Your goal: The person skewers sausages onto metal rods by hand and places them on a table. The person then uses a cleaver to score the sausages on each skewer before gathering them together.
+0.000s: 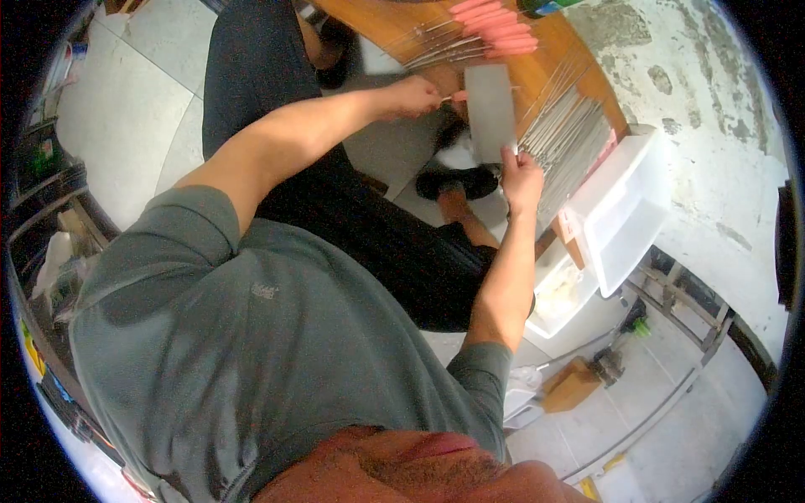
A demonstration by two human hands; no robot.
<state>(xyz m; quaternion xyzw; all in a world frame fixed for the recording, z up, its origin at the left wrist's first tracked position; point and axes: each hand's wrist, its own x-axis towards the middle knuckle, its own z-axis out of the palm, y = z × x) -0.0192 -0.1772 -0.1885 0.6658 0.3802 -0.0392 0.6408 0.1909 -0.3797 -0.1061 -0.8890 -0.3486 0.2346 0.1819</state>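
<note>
My left hand (412, 97) is closed in a pinch on a thin skewer. A pink sausage (459, 96) is on that skewer, partly hidden behind the blade of a cleaver (491, 113). My right hand (522, 178) grips the cleaver by its lower end, with the broad rectangular blade upright in front of the sausage. Beyond the blade, several pink sausages on skewers (495, 27) lie bunched together on the wooden table (369, 15). Right of the cleaver is a pile of thin metal skewers (563, 138).
A white plastic box (625, 214) stands tilted at the table's right edge. Below it, another white container (560, 298) holds something pale. My legs in black trousers (369, 226) are under my arms. A brown carton (572, 386) sits on the tiled floor, near a metal frame (671, 293).
</note>
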